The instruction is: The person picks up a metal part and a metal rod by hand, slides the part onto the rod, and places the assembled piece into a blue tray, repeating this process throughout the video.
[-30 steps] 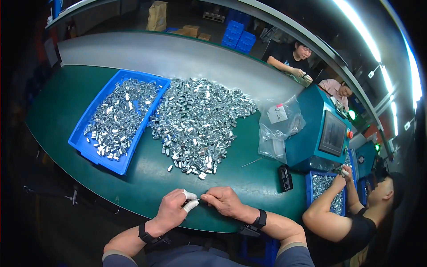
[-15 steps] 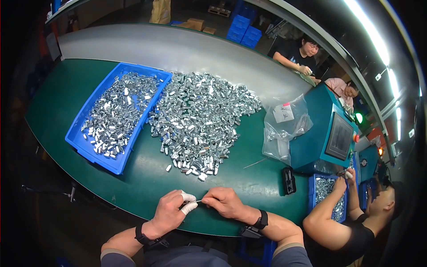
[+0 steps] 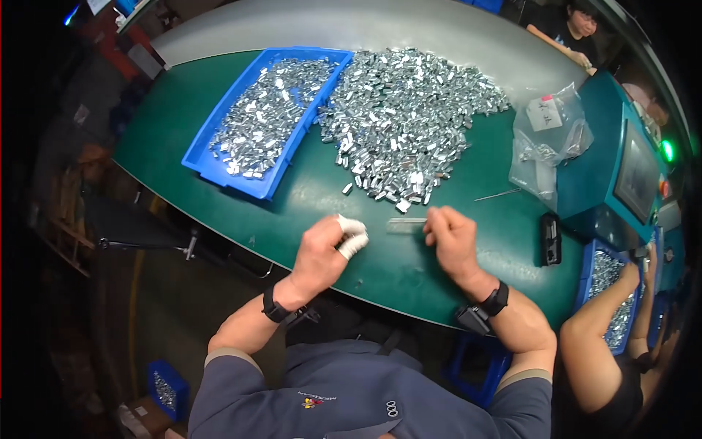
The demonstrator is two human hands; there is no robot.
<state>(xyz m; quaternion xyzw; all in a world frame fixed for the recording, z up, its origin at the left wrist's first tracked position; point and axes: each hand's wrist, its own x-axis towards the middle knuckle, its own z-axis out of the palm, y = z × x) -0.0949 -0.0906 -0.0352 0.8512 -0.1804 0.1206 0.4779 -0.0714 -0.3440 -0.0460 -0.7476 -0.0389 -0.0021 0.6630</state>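
My left hand (image 3: 322,252) is closed in a pinch above the near part of the green table (image 3: 307,227). White wrapping covers its thumb and forefinger; whatever lies between their tips is too small to make out. Across a short gap, my right hand (image 3: 453,238) has its fingers closed on a thin rod (image 3: 406,225), which points left and is smeared by motion. Beyond both hands spreads a large heap of small silvery metal pieces (image 3: 409,121). To its left stands a blue tray (image 3: 238,192) holding many similar pieces.
On the right are a clear plastic bag (image 3: 537,154), a thin metal rod (image 3: 497,195), a black holder (image 3: 550,240) and a teal machine with a screen (image 3: 636,175). A co-worker's arm (image 3: 599,300) reaches over another blue bin (image 3: 585,274). A grey barrier (image 3: 241,25) borders the far edge.
My hands have drawn apart, the right one pulling the thin rod away from the left one's fingertips. The whole view has shifted, so the table appears higher and further right.
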